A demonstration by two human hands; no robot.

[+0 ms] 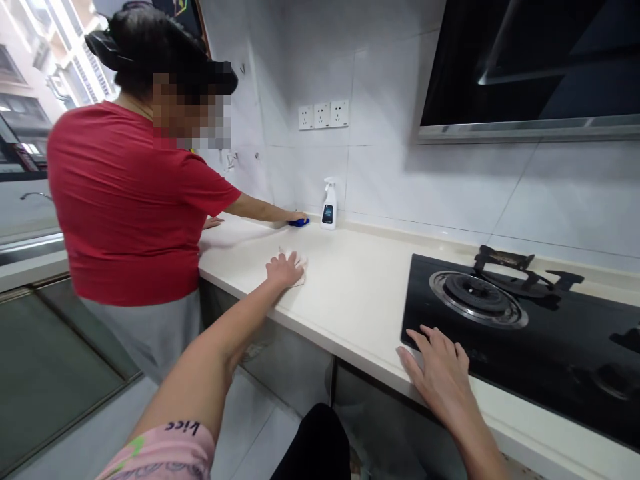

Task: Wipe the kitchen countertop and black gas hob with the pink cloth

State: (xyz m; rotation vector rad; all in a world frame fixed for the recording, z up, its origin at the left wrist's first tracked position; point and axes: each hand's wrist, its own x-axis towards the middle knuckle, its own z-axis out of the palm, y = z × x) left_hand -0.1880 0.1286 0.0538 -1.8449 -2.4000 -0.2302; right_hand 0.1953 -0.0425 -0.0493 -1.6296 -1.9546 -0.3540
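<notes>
My left hand presses a pale cloth down on the white countertop, near its front edge. Most of the cloth is hidden under the palm and fingers. At the front left corner of the black gas stove, my right hand rests with fingers spread and nothing in them. A white spray bottle with a dark label stands upright against the back wall, beyond my left hand.
A co-worker in a red shirt leans over the counter at the left, one hand on a blue cloth by the wall. A loose black pan support lies behind the burner. The range hood overhangs the stove.
</notes>
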